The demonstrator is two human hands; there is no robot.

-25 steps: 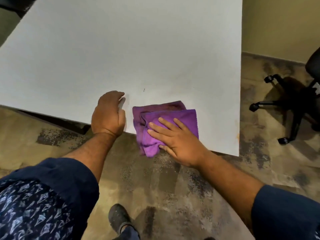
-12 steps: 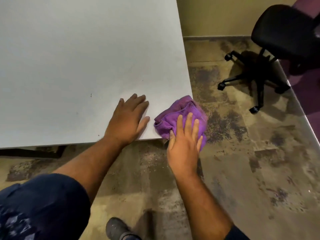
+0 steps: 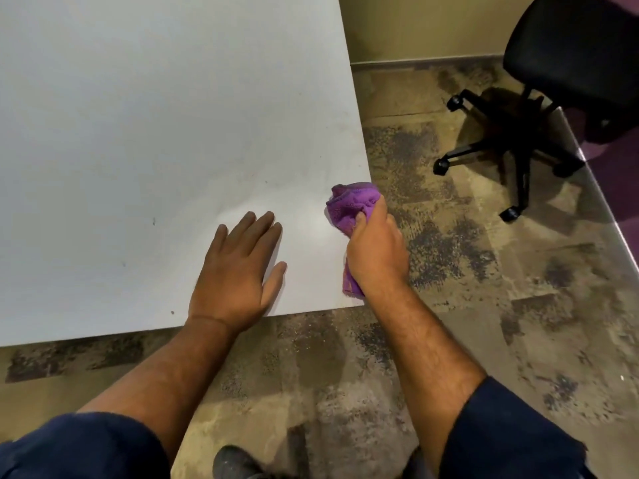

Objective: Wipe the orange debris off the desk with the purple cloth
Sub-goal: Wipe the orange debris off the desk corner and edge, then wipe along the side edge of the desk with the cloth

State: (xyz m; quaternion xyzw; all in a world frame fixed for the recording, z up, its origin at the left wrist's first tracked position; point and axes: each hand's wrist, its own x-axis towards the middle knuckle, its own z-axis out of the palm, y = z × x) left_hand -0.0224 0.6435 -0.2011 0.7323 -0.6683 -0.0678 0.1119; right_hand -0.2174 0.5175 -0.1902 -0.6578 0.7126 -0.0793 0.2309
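Both hands are kept down at the near right corner of the flat white surface (image 3: 138,115). Left hand (image 3: 235,271) is laid flat with fingers spread, nothing gripped, probably just for bracing. Right hand (image 3: 375,250) is clenched around the bunched purple microfibre cloth (image 3: 349,203), which is pressed right at the surface's right edge, likely so stuff gets swept off onto the mottled carpet floor (image 3: 449,305). No orange debris can be made out, only a few dark specks, so the job looks nearly done.
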